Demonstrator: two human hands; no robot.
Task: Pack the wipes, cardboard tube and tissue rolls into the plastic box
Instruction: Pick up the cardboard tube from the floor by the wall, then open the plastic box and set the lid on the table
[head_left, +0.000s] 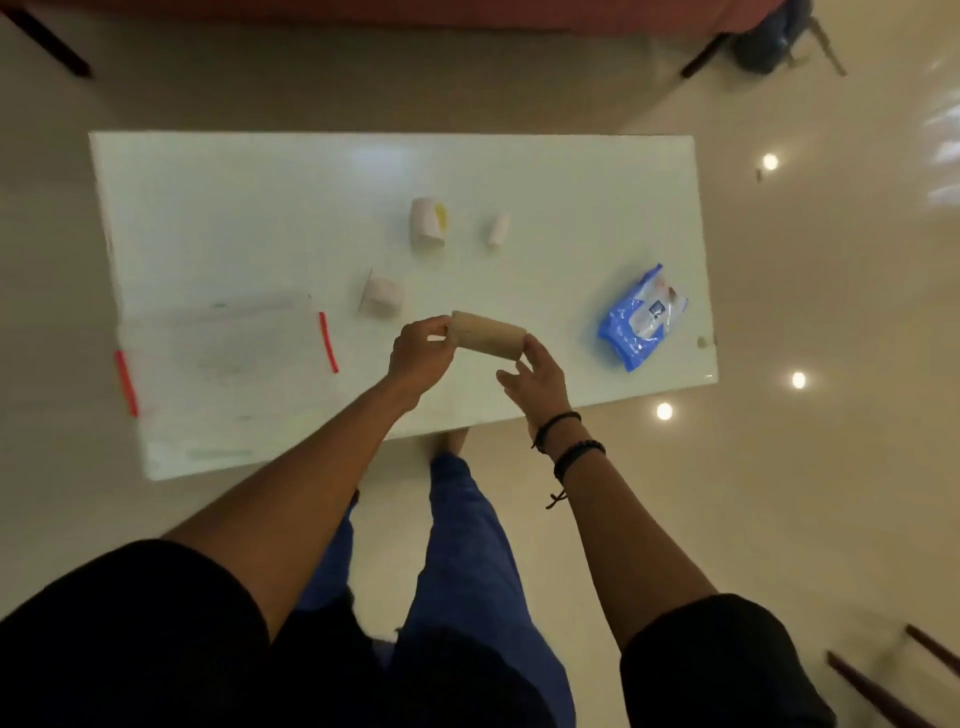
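A brown cardboard tube (487, 335) is held level above the white table (260, 218), near its front edge. My left hand (422, 353) grips the tube's left end. My right hand (535, 375) touches the right end with its fingertips, the other fingers spread. Three white tissue rolls lie on the table: one (383, 297) just left of the tube, a larger one (428, 224) with a yellow mark farther back, a small one (497, 230) to its right. A blue wipes pack (641, 318) lies at the right. The clear plastic box (223, 358) with red clips sits at the left.
The table's front edge runs just below my hands, with my legs in blue trousers (467, 561) under it. Dark chair legs (883, 680) stand at the lower right on the glossy floor. A red sofa edge (415, 15) runs along the far side.
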